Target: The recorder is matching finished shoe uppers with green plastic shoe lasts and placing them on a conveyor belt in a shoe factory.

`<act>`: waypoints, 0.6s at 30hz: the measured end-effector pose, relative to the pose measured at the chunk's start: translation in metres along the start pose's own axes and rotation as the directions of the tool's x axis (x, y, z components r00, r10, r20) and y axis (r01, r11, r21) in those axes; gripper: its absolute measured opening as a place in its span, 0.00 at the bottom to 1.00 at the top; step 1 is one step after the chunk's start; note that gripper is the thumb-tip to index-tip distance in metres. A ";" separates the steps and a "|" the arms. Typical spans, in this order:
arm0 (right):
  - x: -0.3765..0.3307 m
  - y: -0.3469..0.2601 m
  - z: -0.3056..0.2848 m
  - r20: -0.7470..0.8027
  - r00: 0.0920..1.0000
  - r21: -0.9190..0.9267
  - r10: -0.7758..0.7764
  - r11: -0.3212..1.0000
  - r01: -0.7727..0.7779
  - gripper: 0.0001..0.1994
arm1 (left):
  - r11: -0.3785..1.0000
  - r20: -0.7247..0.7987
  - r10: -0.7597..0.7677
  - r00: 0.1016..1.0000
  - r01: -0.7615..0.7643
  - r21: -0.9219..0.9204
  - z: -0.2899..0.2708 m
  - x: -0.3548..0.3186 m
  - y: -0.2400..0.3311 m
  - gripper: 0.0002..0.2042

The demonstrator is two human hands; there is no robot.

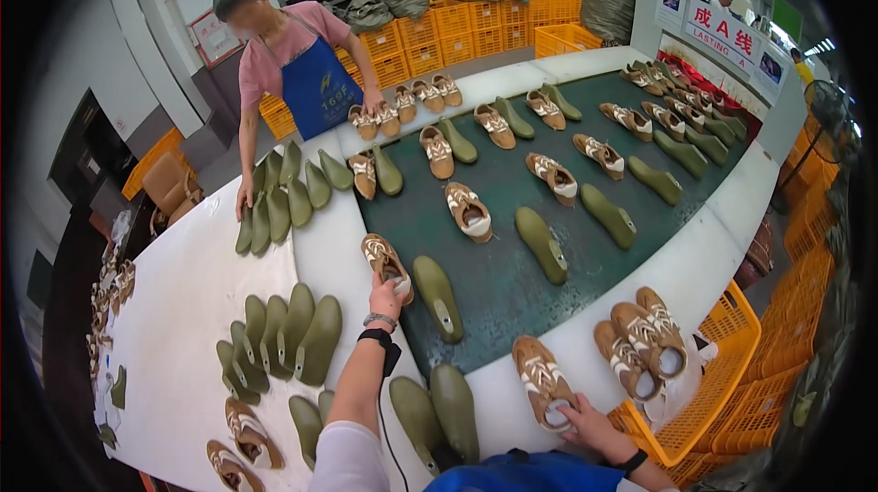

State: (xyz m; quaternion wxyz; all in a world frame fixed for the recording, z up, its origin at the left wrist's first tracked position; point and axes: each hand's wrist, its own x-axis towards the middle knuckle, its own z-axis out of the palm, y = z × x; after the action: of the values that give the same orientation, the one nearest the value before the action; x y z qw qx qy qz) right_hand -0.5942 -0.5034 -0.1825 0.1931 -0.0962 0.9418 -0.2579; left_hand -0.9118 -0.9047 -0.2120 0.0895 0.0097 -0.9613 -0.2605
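At the near left corner of the dark green conveyor belt [412, 382], my left hand [388, 298] grips a tan sneaker with white stripes [380, 254] by its heel. Over the white ledge at the near side, my right hand [590, 426] has its fingers at the heel opening of another tan sneaker [538, 366]. Just right of the first sneaker, a green shoe last [437, 298] lies on the belt. Two more lasts [455, 410] stand below, close to my body. Several sneakers [631, 336] rest together on the ledge to the right of my right hand.
A white table [192, 300] at left holds clusters of green lasts [293, 332] and sneakers [254, 433]. Across it, a co-worker in a blue apron [315, 80] touches lasts and sneakers. A yellow crate [709, 401] stands at my right. Sneakers and lasts line the belt.
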 end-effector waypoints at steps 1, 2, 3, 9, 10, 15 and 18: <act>-0.002 -0.001 0.000 0.020 1.000 0.035 -0.009 0.999 0.008 0.32 | 1.000 -0.026 -0.009 1.000 0.008 -0.010 0.013 0.011 -0.011 0.14; -0.001 -0.002 -0.002 0.039 0.999 0.072 -0.018 0.997 0.015 0.30 | 1.000 0.008 0.015 1.000 -0.015 -0.003 0.020 0.022 -0.023 0.16; 0.003 -0.003 -0.006 0.035 0.999 0.069 -0.019 0.997 0.017 0.30 | 1.000 0.004 0.018 1.000 -0.018 -0.005 0.028 0.032 -0.033 0.16; 0.005 -0.003 -0.003 0.050 0.998 -0.013 0.034 0.999 -0.033 0.23 | 0.997 0.398 -0.034 0.917 0.058 -0.050 0.010 0.032 -0.024 0.28; 0.007 -0.007 -0.011 0.031 0.999 -0.049 0.023 0.999 -0.022 0.21 | 0.998 0.297 0.054 0.953 -0.048 -0.028 -0.007 0.013 -0.025 0.27; 0.020 -0.004 -0.025 -0.079 0.996 -0.016 0.029 0.999 -0.031 0.15 | 0.990 0.452 0.071 0.889 -0.009 -0.138 -0.120 -0.121 -0.003 0.25; 0.009 0.003 -0.037 -0.168 0.978 -0.030 0.122 0.991 -0.129 0.16 | 0.985 0.480 0.150 0.864 -0.087 -0.152 -0.126 -0.210 0.004 0.30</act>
State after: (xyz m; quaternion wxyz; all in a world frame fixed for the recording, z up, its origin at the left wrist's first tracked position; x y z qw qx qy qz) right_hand -0.6181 -0.4870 -0.1579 0.1281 -0.0186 0.9639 -0.2328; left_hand -0.6827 -0.9503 -0.1385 -0.1403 -0.1213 -0.9331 -0.3082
